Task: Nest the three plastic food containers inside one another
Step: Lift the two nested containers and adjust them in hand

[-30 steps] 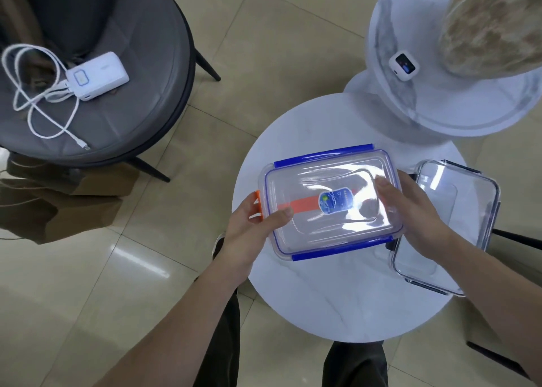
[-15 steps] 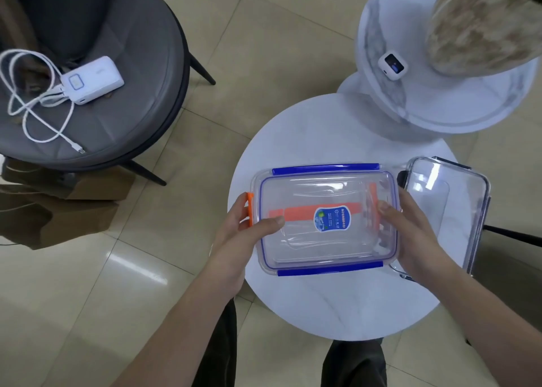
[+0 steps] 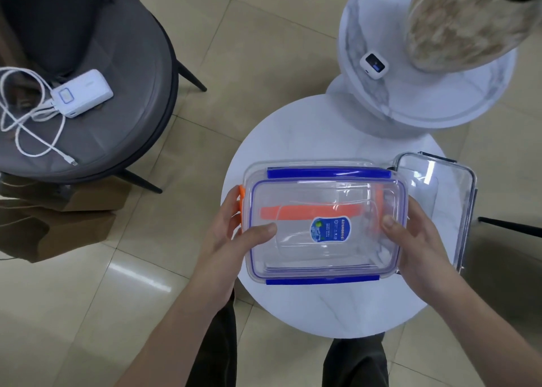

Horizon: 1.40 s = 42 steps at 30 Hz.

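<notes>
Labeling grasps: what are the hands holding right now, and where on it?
Both hold the blue-clipped container by its short ends: left hand at the left end, thumb on the lid; right hand at the right end, thumb on top.

Both hands, left hand (image 3: 234, 228) & right hand (image 3: 416, 240), grip blue-clip container (image 3: 322, 251) w/ orange-clip container (image 3: 311, 212) inside; clear lid (image 3: 440, 199) at 3 o'clock.
</notes>
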{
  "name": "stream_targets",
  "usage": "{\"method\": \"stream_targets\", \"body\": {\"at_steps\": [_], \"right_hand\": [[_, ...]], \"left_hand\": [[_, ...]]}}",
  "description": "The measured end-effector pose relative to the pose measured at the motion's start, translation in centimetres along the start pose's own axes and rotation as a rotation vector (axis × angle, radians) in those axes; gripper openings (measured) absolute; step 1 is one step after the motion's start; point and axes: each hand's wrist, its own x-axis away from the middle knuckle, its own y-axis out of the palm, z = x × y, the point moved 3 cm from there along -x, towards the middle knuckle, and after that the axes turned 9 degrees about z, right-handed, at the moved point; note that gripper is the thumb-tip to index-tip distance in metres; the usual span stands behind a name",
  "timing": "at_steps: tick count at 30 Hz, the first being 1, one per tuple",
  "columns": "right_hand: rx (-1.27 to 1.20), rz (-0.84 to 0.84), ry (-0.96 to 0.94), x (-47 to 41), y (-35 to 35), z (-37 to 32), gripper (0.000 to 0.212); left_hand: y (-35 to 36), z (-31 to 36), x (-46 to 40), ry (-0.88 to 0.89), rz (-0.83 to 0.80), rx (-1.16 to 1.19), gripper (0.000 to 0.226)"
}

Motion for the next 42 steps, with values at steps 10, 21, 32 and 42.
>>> {"method": "stream_targets", "body": {"at_steps": [10,21,32,42], "right_hand": [[-0.014,-0.004,-0.074,1.3,-1.4,-2.6,0.092],[-0.043,0.051,-0.105,2.1,-4.3,-4.2,0.088],[-0.111,0.116,-0.133,3.0,-9.2,-3.2,0.060],[-0.134,0.203,-0.123,4.2,-14.3,-2.7,0.050]], "left_hand": [[1.6,2.2,0.8,0.080,-0.041,-0.052,0.092],[4.6,4.0,0.9,0.110,-0.063,-0.124,0.096],[9.5,4.1,1.2,0.103,-0.129,-0.213,0.098],[14.8,2.9,1.8,0.072,-0.184,-0.245,0.097]]}}
